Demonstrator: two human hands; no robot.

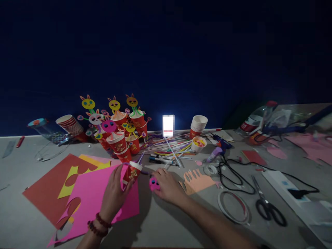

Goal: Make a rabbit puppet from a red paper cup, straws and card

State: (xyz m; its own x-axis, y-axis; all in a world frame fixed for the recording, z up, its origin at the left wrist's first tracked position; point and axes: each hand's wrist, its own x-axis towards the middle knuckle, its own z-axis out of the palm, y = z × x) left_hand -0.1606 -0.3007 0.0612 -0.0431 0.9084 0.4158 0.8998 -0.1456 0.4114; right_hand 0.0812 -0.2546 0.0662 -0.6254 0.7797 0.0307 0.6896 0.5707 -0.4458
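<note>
Apparently mid-assembly, my left hand clasps a tapered red paper cup; at its four o'clock, my right hand pinches a rounded pink paper face, likely needing alignment.

I watch through a single camera worn on the person's head. It faces forward and tilts down across the grey table, so the dark blue wall beyond fills the upper half of my wide view. The left hand and right hand show close in, below the middle, seen from above and behind.
</note>
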